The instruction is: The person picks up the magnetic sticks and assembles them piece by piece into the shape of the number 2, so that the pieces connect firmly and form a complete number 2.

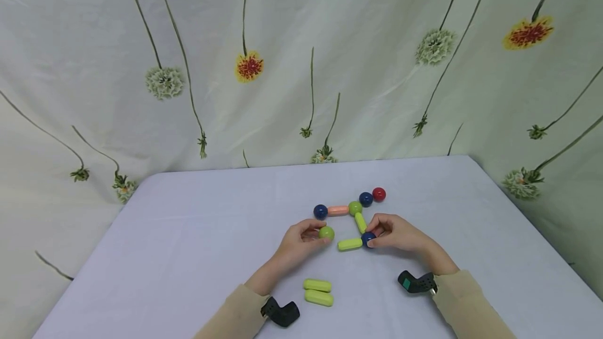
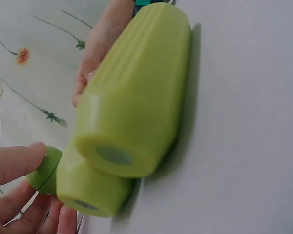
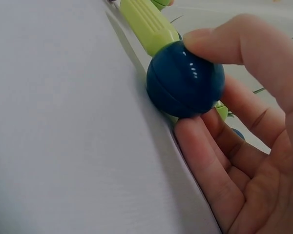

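My left hand (image 1: pixel 301 239) pinches a green ball (image 1: pixel 326 233) between thumb and fingers, just left of a light green rod (image 1: pixel 349 245). In the right wrist view, my right hand (image 3: pixel 254 107) grips a dark blue ball (image 3: pixel 185 80) with its thumb and fingers. That ball meets the end of the light green rod, while a second green rod (image 1: pixel 360 222) runs from near it up to another green ball (image 1: pixel 355 208). An orange-pink rod (image 1: pixel 337 211) links this green ball to a blue ball (image 1: pixel 320 212) on the left.
Two loose light green rods (image 1: pixel 318 297) lie side by side nearer the front; they loom large in the left wrist view, holes showing in their ends. A blue ball (image 1: pixel 366 199) and a red ball (image 1: pixel 379 194) sit behind the pieces. Flowered cloth (image 1: pixel 282 119) hangs behind the white table (image 1: pixel 212 213).
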The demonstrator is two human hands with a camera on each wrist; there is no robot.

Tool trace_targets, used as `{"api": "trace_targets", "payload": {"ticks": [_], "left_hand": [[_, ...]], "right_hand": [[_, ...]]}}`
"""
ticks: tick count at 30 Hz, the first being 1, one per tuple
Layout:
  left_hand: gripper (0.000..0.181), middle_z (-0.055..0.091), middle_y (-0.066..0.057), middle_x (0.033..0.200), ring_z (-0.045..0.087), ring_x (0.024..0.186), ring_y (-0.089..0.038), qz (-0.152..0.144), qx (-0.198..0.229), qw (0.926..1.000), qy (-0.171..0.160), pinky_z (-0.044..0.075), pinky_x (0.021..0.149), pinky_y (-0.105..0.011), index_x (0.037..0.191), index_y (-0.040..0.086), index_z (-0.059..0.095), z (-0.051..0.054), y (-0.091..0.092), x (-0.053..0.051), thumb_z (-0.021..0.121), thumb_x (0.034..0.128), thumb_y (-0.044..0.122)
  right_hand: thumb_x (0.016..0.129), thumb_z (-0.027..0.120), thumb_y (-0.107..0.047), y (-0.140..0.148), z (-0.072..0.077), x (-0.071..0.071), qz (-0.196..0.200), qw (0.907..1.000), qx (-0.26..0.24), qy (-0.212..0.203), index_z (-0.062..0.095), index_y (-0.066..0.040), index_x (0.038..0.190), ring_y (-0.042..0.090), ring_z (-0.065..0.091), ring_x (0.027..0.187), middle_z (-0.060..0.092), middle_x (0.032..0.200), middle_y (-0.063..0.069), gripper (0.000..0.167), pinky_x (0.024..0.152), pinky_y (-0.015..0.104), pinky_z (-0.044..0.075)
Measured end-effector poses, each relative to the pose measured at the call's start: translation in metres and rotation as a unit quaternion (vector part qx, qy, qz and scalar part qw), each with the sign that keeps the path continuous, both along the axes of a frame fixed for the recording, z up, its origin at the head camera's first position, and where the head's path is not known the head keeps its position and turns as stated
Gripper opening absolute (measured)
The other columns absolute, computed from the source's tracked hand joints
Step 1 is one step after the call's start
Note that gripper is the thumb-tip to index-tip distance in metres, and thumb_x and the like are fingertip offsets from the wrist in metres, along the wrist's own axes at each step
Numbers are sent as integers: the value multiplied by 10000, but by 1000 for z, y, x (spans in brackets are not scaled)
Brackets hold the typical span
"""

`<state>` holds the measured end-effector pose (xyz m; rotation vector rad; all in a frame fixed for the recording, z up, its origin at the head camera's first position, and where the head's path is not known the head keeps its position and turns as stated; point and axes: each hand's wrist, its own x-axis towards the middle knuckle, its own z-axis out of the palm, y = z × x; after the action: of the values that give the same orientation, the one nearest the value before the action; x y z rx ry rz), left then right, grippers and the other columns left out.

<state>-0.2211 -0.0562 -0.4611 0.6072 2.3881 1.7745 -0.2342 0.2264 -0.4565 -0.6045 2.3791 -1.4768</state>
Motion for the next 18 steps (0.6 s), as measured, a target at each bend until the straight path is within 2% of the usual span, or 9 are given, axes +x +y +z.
{"api": "trace_targets", "payload": {"ticks": [5, 6, 12, 13, 16, 18], "left_hand": [[340, 637, -56, 984, 593, 883, -168, -140, 24, 9998, -133, 497, 773, -239, 1087, 21, 644, -3, -2, 2, 753, 790, 146], [323, 637, -66, 971, 591, 874, -178, -193, -23, 9997, -127, 500, 773, -254, 1071, 10, 643, 1, -2, 5, 751, 787, 123], [296, 628, -35, 956, 587, 865, -174, -488, -293, 9983, 147, 498, 782, -268, 1026, 36, 641, -3, -5, 5, 765, 771, 121], [298, 626, -14, 954, 585, 860, -154, -511, -324, 9980, 191, 495, 778, -253, 1022, 56, 643, -8, -6, 2, 772, 765, 132], [287, 622, -6, 953, 581, 861, -149, -525, -439, 9973, 282, 494, 787, -277, 1012, 71, 642, -7, -5, 3, 772, 758, 101], [283, 622, -23, 956, 581, 867, -175, -535, -484, 9969, 307, 495, 793, -305, 1014, 57, 640, -2, -5, 6, 764, 759, 72]], "right_hand": [[794, 736, -92, -1, 0, 1, -13, 10000, 19, 2, 610, -9, 970, 228, 512, 819, 572, 880, 81, 232, 699, 215, 486], [795, 736, -93, -1, 0, 1, -18, 10000, 26, 4, 610, -9, 971, 228, 513, 820, 572, 881, 81, 232, 700, 215, 486], [790, 738, -88, -1, -2, 1, -43, 10000, 27, 35, 610, -9, 962, 226, 509, 814, 566, 870, 80, 228, 694, 211, 486], [790, 738, -87, -1, -2, 1, -41, 10000, 26, 41, 610, -9, 961, 225, 509, 813, 566, 870, 81, 227, 693, 210, 486], [795, 733, -86, 0, -1, 1, -13, 10000, -13, 39, 608, -7, 965, 221, 509, 808, 566, 870, 79, 225, 690, 210, 485], [797, 731, -89, 0, 0, 2, 0, 10000, -27, 36, 608, -9, 967, 219, 509, 807, 565, 871, 79, 224, 689, 209, 483]]}}
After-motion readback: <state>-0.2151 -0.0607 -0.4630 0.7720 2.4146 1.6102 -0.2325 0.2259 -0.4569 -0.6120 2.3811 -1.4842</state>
